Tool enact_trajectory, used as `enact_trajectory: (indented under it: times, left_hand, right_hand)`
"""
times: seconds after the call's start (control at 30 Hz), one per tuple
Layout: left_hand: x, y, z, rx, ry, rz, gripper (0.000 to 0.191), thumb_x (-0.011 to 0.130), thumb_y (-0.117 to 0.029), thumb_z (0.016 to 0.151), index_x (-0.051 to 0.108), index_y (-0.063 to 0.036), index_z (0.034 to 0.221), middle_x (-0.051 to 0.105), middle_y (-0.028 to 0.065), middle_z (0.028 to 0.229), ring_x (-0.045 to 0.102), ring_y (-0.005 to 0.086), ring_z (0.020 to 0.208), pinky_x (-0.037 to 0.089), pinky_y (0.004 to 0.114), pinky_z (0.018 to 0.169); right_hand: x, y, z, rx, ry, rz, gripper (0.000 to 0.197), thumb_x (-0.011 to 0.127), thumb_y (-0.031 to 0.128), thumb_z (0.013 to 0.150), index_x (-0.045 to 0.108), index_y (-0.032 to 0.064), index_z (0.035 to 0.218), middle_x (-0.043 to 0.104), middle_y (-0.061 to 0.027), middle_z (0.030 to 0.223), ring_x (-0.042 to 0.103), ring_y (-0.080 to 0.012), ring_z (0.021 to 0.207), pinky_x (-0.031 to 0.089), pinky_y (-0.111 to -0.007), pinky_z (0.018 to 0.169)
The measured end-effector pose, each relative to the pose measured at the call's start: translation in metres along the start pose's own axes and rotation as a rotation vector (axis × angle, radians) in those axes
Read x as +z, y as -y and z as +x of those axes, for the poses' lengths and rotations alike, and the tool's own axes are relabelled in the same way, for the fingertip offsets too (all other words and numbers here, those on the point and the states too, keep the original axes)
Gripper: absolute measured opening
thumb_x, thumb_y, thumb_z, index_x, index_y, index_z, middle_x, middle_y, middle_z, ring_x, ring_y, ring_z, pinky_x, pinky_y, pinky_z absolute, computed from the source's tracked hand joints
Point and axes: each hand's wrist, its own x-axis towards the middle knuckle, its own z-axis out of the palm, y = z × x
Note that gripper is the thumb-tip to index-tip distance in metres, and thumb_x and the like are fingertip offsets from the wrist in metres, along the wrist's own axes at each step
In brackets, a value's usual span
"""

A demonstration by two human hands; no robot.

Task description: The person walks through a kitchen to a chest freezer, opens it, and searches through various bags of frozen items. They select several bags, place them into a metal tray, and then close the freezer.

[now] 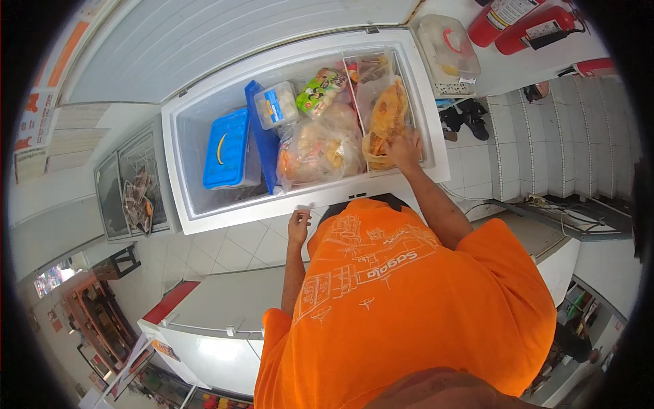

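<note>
In front of me a white chest freezer (433, 153) has its lid raised. My right hand (404, 149) reaches into the wire basket (364, 115) at its right end. The fingers touch a clear plastic bag of orange-brown food (391, 115); their tips are partly hidden, so a grip is not plain. My left hand (299, 225) hangs just outside the freezer's front rim, fingers loosely curled with nothing seen in them. Left of the basket lie a large clear bag of packed food (322, 151), a green printed packet (321, 92) and a clear tub with a blue label (277, 106).
A blue-lidded box (227, 148) stands left of an upright blue panel (261, 138) inside the freezer. Beyond the right rim are a clear lidded container (449, 48), fire extinguishers (534, 36), black shoes (472, 120) and tiled steps (546, 138). A white cabinet (225, 301) is behind me.
</note>
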Motion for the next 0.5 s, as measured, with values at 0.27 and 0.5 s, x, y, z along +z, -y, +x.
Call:
enact_trajectory:
  times: [0.27, 0.5]
  left_hand:
    - [-0.082, 0.017, 0.005, -0.039, -0.004, 0.067, 0.029, 0.067, -0.028, 0.094, 0.064, -0.0012, 0.104, 0.068, 0.014, 0.101, 0.066, 0.0202, 0.09, 0.057, 0.032, 0.073]
    - [-0.127, 0.04, 0.0, 0.046, -0.064, 0.083, 0.036, 0.063, -0.041, 0.094, 0.061, -0.01, 0.112, 0.068, 0.009, 0.101, 0.066, 0.0174, 0.08, 0.047, 0.03, 0.057]
  right_hand:
    - [0.016, 0.061, -0.005, 0.342, 0.172, -0.14, 0.071, 0.068, 0.054, 0.081, 0.059, 0.0094, 0.136, 0.018, -0.0096, 0.162, 0.01, -0.0453, 0.148, 0.008, -0.061, 0.118]
    - [0.03, 0.056, 0.013, 0.704, 0.205, 0.079, 0.089, 0.071, 0.052, 0.077, 0.042, 0.0064, 0.148, 0.02, -0.0105, 0.159, 0.007, -0.0472, 0.147, 0.012, -0.06, 0.118]
